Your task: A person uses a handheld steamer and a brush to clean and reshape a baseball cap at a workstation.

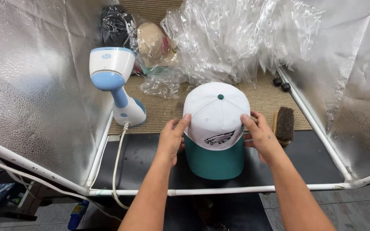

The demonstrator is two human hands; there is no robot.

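A white baseball cap [216, 112] with a teal brim, a teal top button and a bird-head emblem on the front sits in the middle of the work surface, brim pointing toward me. My left hand [173, 137] grips its left side, thumb up on the crown. My right hand [260, 136] holds the right side the same way. The cap stands partly on a black mat [138, 160] and partly on a tan woven mat [267, 97].
A white and light-blue handheld garment steamer [115, 81] stands at the left, its cord [117, 167] trailing toward me. Crumpled clear plastic bags [236, 36] and bagged caps [153, 42] lie behind. A brush [284, 124] rests at the right. Silver reflective walls and a white pipe frame [219, 190] enclose the space.
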